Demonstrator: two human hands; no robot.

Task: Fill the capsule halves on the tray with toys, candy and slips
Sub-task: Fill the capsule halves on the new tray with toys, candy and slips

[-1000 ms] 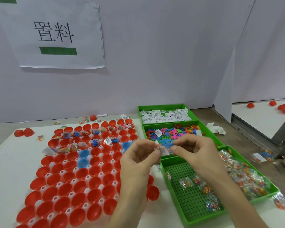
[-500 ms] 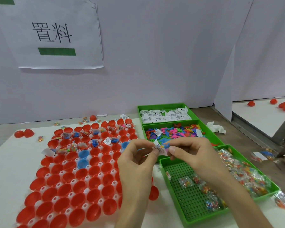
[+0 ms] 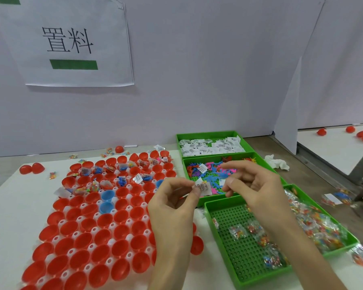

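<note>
The left hand (image 3: pixel 172 208) pinches a small bundle of printed slips (image 3: pixel 202 187) between thumb and forefinger, with the other fingers curled toward the palm. The slips stick out to the right of the fingertips, in front of the near left corner of the toy bin (image 3: pixel 184 165). The right hand (image 3: pixel 256 185) is just right of the slips and apart from them. Its forefinger is raised and its other fingers are loosely bent. Whether its thumb pinches a small white piece cannot be told.

Three green bins stand in a row on the right of the worktop (image 3: pixel 8 206):
- The far bin (image 3: pixel 208 135) holds white slips.
- The toy bin in the middle holds coloured plastic toys (image 3: pixel 216 170).
- The near bin (image 3: pixel 243 254) holds candy packets (image 3: pixel 314 225), mostly along its right side.

Left of both hands lies the white tray (image 3: pixel 93 230), packed with red capsule halves (image 3: pixel 82 225) and a few blue halves (image 3: pixel 107 195), all open side up. The far rows contain toys, candy and slips; the near rows hold nothing. One loose red half (image 3: pixel 196 244) lies between the tray and the near bin.
</note>
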